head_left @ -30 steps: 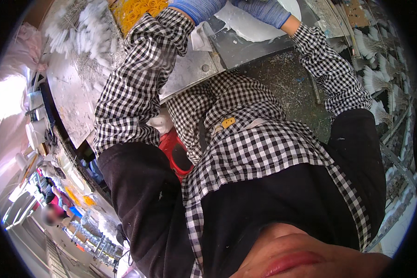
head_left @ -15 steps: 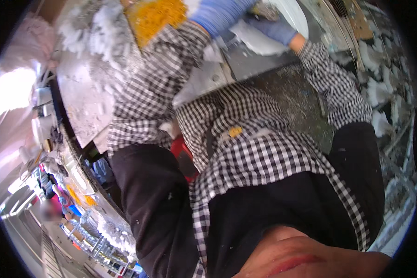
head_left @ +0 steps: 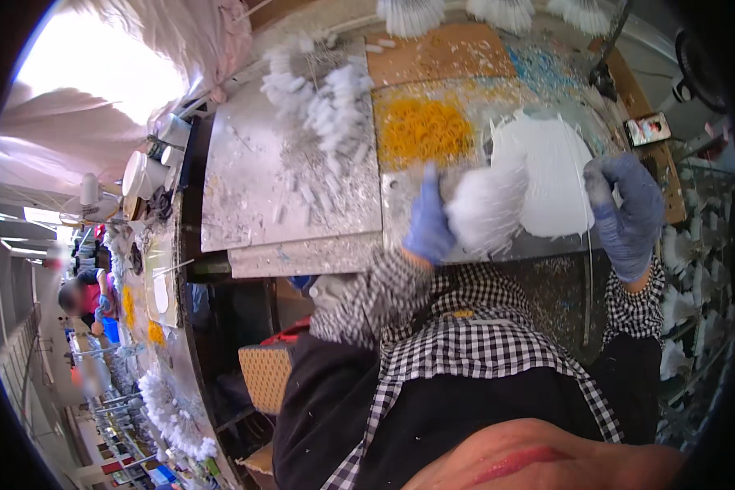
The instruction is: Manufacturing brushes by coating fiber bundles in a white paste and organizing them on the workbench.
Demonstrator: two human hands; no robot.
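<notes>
Left hand (head_left: 429, 224) pinches the white tuft (head_left: 486, 208) just above the table's (head_left: 302, 204) near edge; right hand (head_left: 629, 214), fingers curled, grips a thin strand (head_left: 588, 269); yellow bands (head_left: 420, 131) lie beyond.

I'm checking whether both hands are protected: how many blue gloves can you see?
2: one on the left hand gripping a white fluffy bundle, one on the right hand raised beside the white pile.

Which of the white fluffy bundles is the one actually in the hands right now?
The blurred white bundle between the blue-gloved left hand and right hand; the other white bundles lie untouched in a heap further up the metal table.
</notes>
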